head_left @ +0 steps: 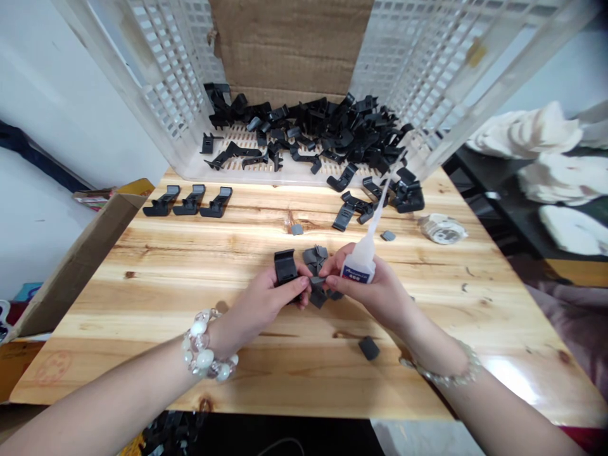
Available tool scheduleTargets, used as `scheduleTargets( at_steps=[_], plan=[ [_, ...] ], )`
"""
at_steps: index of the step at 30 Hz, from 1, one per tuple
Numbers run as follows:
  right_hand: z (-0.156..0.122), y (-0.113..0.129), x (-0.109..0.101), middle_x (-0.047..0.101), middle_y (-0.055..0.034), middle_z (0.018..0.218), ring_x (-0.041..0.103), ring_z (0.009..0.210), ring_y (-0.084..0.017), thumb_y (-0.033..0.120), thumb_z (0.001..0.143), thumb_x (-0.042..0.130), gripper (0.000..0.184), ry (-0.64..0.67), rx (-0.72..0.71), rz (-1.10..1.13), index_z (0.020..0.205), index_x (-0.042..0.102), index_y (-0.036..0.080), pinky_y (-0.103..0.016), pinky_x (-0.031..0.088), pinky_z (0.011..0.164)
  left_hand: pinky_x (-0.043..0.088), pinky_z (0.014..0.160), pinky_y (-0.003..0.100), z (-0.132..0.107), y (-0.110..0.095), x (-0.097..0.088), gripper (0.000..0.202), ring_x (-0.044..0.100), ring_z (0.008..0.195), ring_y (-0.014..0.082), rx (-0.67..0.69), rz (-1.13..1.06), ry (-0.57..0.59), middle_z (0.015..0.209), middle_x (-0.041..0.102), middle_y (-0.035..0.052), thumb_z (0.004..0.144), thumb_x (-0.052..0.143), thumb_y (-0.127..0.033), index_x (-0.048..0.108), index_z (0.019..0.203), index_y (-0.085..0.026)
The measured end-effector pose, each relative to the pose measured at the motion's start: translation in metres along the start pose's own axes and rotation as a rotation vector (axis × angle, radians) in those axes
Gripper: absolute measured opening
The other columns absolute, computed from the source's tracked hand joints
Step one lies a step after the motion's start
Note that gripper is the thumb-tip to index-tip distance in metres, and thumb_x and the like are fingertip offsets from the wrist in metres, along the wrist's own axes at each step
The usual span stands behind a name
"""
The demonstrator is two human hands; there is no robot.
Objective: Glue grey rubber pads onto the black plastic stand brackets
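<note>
My left hand (273, 292) is closed around a black plastic bracket (285, 266), its curved lip pointing away from me. In my right hand (375, 288) is a white glue bottle (360, 261) with a blue label and a long thin nozzle tilted up and away. The thumb and fingertips of that hand also pinch a small dark grey pad (317, 280), close to the left fingertips. Beneath and between the hands lies a loose pile of grey pads (315, 256), partly hidden by the fingers.
Three black brackets (190, 201) stand in a row at the left. A white plastic crate (156, 126) behind holds a heap of black parts, some spilling onto the wooden table (156, 285). A tape roll (443, 228) lies right. Single pads (368, 348) lie scattered.
</note>
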State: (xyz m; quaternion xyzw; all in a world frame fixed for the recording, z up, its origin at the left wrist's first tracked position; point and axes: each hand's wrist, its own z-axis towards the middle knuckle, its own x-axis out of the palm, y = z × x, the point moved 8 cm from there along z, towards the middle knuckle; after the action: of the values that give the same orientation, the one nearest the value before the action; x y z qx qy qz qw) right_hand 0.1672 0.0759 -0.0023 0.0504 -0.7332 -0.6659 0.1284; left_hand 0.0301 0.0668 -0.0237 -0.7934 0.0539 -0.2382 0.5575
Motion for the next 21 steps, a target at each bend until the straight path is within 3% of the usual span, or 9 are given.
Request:
scheduleTargets(
  at_steps=[4, 9, 14, 21],
  plan=[
    [-0.002, 0.006, 0.001, 0.063, 0.0006, 0.079, 0.056, 0.063, -0.011, 0.028, 0.075, 0.075, 0.025, -0.065, -0.030, -0.032, 0.082, 0.052, 0.021, -0.027, 0.048, 0.061, 0.054, 0.060, 0.032, -0.006, 0.013, 0.009, 0.025, 0.059, 0.066, 0.0165, -0.141, -0.052, 0.054, 0.072, 0.060, 0.0030, 0.087, 0.058, -0.039, 0.060, 0.092, -0.015],
    [-0.006, 0.005, 0.013, 0.061, 0.0019, 0.076, 0.059, 0.063, -0.011, 0.024, 0.076, 0.074, 0.023, -0.013, 0.021, 0.042, 0.081, 0.052, 0.021, -0.027, 0.050, 0.061, 0.057, 0.060, 0.037, -0.011, 0.021, 0.018, 0.040, 0.059, 0.074, 0.0187, -0.210, -0.191, 0.119, 0.095, 0.062, 0.0117, 0.090, 0.044, -0.050, 0.058, 0.095, -0.013],
    [-0.009, -0.003, 0.026, 0.061, 0.0013, 0.075, 0.060, 0.062, -0.014, 0.027, 0.075, 0.073, 0.024, 0.056, 0.083, 0.050, 0.082, 0.051, 0.022, -0.031, 0.053, 0.059, 0.056, 0.062, 0.036, -0.012, 0.018, 0.015, 0.025, 0.062, 0.075, 0.0209, -0.186, -0.056, 0.082, 0.084, 0.060, 0.0046, 0.089, 0.050, -0.043, 0.052, 0.094, -0.019],
    [-0.009, -0.001, 0.021, 0.060, 0.0008, 0.076, 0.058, 0.066, -0.014, 0.024, 0.077, 0.072, 0.019, 0.020, 0.031, -0.036, 0.082, 0.053, 0.022, -0.030, 0.050, 0.064, 0.053, 0.068, 0.033, -0.015, 0.012, 0.017, 0.016, 0.062, 0.067, 0.0164, -0.130, 0.065, 0.104, 0.077, 0.059, 0.0004, 0.089, 0.054, -0.028, 0.051, 0.102, -0.019]
  ],
)
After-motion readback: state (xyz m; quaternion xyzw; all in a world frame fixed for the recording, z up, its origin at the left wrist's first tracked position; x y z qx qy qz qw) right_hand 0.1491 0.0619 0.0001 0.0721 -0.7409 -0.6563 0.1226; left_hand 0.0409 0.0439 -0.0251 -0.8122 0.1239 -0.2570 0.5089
